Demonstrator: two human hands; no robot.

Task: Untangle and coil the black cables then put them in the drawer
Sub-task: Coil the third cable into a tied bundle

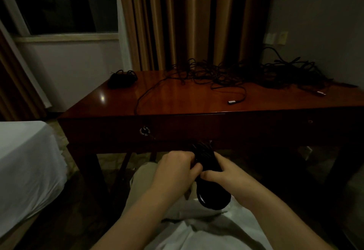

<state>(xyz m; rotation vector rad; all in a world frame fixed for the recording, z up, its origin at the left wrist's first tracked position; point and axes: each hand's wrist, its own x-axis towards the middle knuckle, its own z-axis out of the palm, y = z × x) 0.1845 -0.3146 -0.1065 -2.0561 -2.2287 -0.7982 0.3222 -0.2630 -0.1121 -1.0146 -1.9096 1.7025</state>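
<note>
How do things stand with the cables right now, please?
Both hands, left and right, gripping one coiled cable over the lap. Tangled cables on desk. Drawer shut.

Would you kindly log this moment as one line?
both hands: left hand, right hand grip coiled cable | tangled cables on desk | drawer shut

No readable text, no labels, no brands — frame too dim, nothing legible

Both hands, the left hand (177, 168) and right hand (224, 173), hold a rolled-up black cable (211, 182) in front of the shut drawer (187, 129), while messy cables (246, 74) lie on the table (177, 100).
</note>
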